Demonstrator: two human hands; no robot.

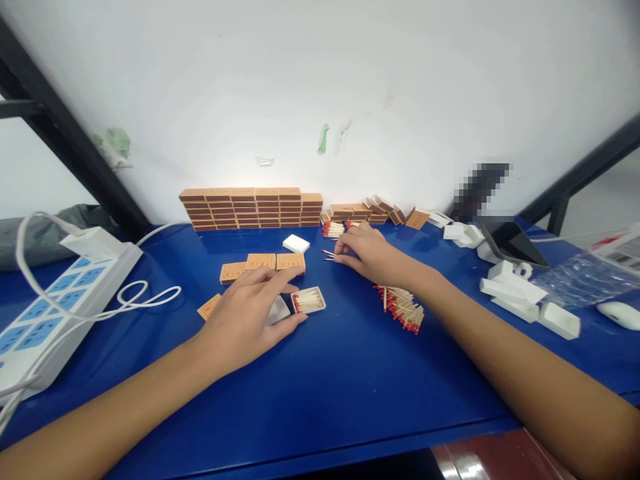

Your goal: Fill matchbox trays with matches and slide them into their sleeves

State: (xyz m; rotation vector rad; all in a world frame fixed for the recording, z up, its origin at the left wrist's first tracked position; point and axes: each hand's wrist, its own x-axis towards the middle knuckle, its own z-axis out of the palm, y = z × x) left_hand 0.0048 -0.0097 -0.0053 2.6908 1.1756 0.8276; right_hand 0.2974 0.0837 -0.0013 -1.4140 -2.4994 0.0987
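Observation:
My left hand (pixel 250 313) lies on the blue table with its fingers spread. Its thumb is close beside the lower edge of a small white matchbox tray (pixel 324 300) filled with matches, red heads to the left. Another whitish tray (pixel 279 310) is partly hidden under this hand. Beyond its fingers sit several orange matchbox sleeves (pixel 261 260). My right hand (pixel 367 253) is closed in a pinch, with a couple of matches (pixel 329 255) at its fingertips. A loose heap of red-headed matches (pixel 403 308) lies below the right wrist, and more matches (pixel 333 229) lie beyond the hand.
Stacked matchboxes (pixel 243 212) stand along the wall, with a looser pile of boxes (pixel 357 212) to their right. A white tray (pixel 297 244) lies alone mid-table. White trays (pixel 515 293) and a dark phone-like device (pixel 515 241) are at right. A power strip (pixel 65 307) with cables is left.

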